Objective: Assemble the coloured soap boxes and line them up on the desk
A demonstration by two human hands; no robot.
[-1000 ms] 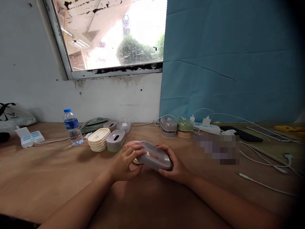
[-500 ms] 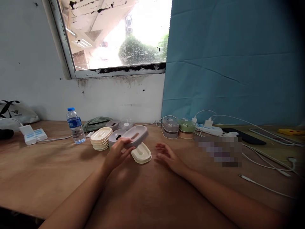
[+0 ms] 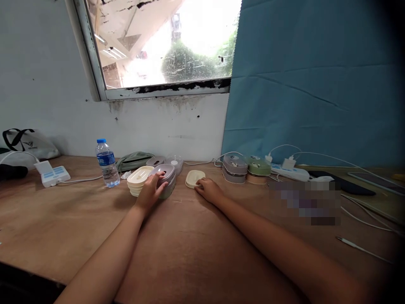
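Note:
My left hand (image 3: 148,196) is at a lilac oblong plastic piece with a slot in its middle (image 3: 164,169), its fingers bent over the near side and top. That piece sits on a stack of like-shaped parts, with a greenish part (image 3: 167,192) showing below. Just left of it rises a stack of cream oblong trays (image 3: 136,179). Farther right, a separate cream tray (image 3: 193,177) lies on the table, and my right hand (image 3: 209,190) has its curled fingers at the tray's near right edge; the fingertips are partly hidden.
A water bottle (image 3: 107,164) stands left of the stacks, before a green pouch (image 3: 134,160). Behind are another lilac piece (image 3: 155,161) and a clear round container (image 3: 175,164). Lidded grey (image 3: 234,169) and green (image 3: 258,166) boxes stand right, near a power strip (image 3: 291,172) and cables.
My left hand has set the lilac piece down onto the stack at left. The loose cream tray now lies farther back, with my right hand at its edge. The view has shifted slightly.

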